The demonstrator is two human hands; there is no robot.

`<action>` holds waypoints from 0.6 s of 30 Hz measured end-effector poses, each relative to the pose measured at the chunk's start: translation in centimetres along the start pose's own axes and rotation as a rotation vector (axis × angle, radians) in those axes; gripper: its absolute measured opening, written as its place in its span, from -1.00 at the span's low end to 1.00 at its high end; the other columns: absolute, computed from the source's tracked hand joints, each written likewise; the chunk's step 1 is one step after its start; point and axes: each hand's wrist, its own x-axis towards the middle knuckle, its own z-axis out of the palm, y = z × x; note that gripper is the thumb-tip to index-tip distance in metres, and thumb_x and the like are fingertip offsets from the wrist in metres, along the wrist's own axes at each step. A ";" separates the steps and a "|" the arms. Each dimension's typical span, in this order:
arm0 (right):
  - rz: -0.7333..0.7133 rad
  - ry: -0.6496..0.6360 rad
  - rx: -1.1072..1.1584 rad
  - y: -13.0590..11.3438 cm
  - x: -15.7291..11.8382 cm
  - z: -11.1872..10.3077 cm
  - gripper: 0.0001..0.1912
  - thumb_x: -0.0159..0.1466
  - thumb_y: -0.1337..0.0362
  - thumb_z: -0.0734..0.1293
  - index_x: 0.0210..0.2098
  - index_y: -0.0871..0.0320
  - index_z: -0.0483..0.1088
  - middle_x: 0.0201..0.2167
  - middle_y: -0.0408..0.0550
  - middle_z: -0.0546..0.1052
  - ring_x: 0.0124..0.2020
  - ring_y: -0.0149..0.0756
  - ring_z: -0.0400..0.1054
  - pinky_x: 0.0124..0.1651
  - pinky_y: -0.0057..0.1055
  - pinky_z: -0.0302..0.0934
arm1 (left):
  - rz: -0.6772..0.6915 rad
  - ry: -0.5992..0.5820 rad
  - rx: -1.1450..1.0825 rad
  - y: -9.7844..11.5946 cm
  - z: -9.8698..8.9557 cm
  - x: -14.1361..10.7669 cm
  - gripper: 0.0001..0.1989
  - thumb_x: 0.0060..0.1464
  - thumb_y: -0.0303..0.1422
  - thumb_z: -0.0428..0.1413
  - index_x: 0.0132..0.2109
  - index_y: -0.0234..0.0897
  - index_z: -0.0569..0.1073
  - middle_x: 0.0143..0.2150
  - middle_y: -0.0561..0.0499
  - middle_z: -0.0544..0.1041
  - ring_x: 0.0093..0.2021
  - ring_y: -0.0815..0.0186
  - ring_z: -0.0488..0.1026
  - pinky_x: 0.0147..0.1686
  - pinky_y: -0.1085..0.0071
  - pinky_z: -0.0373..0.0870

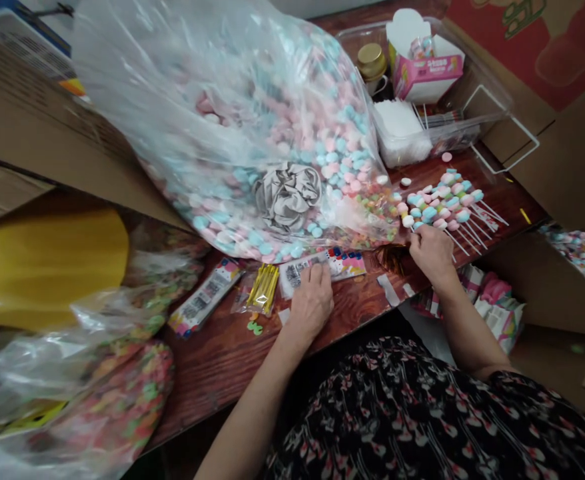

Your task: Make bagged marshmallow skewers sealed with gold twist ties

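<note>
My left hand (312,300) rests with its fingers lying over a pack of printed clear plastic sleeves (345,263) at the table's front edge. Beside it are a bag of gold twist ties (263,287) and a second pack of sleeves (206,297). My right hand (432,252) is closed at the near left end of a row of marshmallow skewers (445,200), pinching what looks like a skewer's white stick. Its fingertips are partly hidden. Pink, blue and white marshmallows sit on the skewers, whose sticks point toward the right.
A big clear bag of marshmallows (272,127) fills the table's middle, a grey scrunchie (288,195) on it. Behind the skewers stands a clear plastic bin (492,93) holding a pink box (427,70). Bagged gummies (127,393) lie at left; cardboard boxes (532,120) flank the table.
</note>
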 end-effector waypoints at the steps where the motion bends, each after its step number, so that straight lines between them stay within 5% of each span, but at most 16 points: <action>1: -0.004 0.030 0.052 0.2 -0.2 0.2 -0.72 0.30 0.28 0.14 -0.32 0.22 0.45 -0.34 0.11 0.55 -0.33 -0.19 0.37 -0.28 -0.35 0.05 | -0.012 0.001 -0.006 -0.1 0.1 0.0 -0.61 0.16 -0.54 -0.08 0.10 -0.45 0.40 -0.02 -0.27 0.43 -0.03 0.06 0.34 -0.06 0.17 0.38; 5: -0.033 0.246 0.365 1.2 -1.7 0.3 -0.70 0.34 0.20 0.13 -0.35 0.18 0.42 -0.37 0.03 0.54 -0.32 -0.24 0.37 -0.20 -0.36 0.17 | -0.021 -0.002 -0.038 -1.0 0.7 0.2 -0.69 0.12 -0.55 -0.05 -0.04 -0.36 0.48 -0.06 -0.25 0.46 -0.04 0.04 0.34 -0.14 0.16 0.38; 10: -0.127 0.541 0.614 1.6 -4.1 -0.9 -0.80 0.29 0.17 0.24 -0.35 0.15 0.38 -0.41 -0.04 0.48 -0.35 -0.27 0.37 -0.19 -0.33 0.24 | 0.042 0.142 -0.087 -2.5 2.0 0.1 -0.81 0.09 -0.55 0.01 -0.26 -0.27 0.50 -0.21 -0.15 0.50 -0.13 0.09 0.35 -0.18 0.22 0.35; 18: -0.203 0.482 0.733 1.5 -4.9 -1.2 -0.85 0.31 0.24 0.25 -0.36 0.12 0.39 -0.41 -0.08 0.45 -0.28 -0.26 0.34 -0.17 -0.30 0.24 | 0.028 0.151 -0.073 -2.0 1.3 0.0 -0.75 0.07 -0.56 0.03 -0.14 -0.29 0.51 -0.17 -0.17 0.51 -0.11 0.08 0.38 -0.20 0.24 0.35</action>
